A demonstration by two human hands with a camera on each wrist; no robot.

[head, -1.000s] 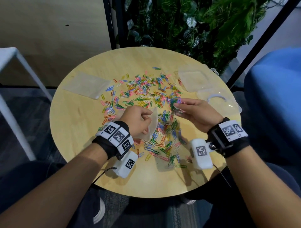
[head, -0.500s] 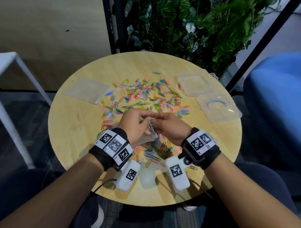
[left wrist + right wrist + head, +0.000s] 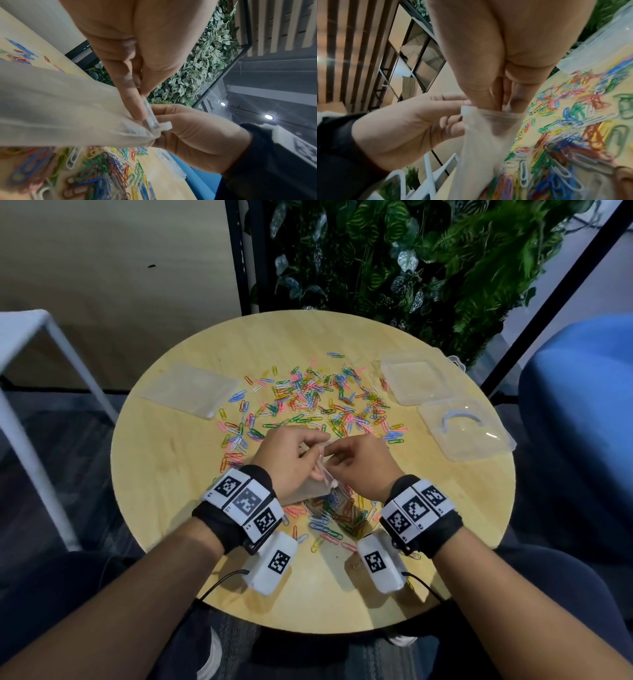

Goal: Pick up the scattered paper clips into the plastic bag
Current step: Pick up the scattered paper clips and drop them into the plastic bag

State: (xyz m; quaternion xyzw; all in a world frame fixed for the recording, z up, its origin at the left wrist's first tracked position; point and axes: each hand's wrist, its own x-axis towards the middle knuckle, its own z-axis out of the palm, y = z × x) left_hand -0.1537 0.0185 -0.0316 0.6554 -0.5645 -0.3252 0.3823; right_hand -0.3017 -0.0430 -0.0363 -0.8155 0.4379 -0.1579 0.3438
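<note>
Head view: round pale-wood worktop (image 3: 164, 474) w/ smooth grain, strewn w/ coloured paper clips (image 3: 318, 402), thin bent-wire loops in pink, green, blue, yellow, white, thickest at centre and near edge under the wrists. Left hand (image 3: 287, 457) & right hand (image 3: 359, 463) meet just above the near pile, both on a soft translucent plastic bag (image 3: 301, 491) that hangs down btwn them to the worktop. Left grip: thumb + fingers pinched narrow on the bag's rim strip; left wrist view shows the stiff clear zip strip (image 3: 150, 117) nipped at the fingertips, film bunched & creased below. Right grip: fingertips (image 3: 488, 100) pushed together into the bag mouth, rim stretched round them; can't tell if clips are btwn them. Whether clips lie inside the bag, can't tell, film cloudy. Far left: flat clear bag (image 3: 191, 392), rectangular, lying flat. Far right: two clear hard-plastic square trays (image 3: 414, 381), glossy, rounded corners. Leafy plant wall (image 3: 411, 268) behind.
</note>
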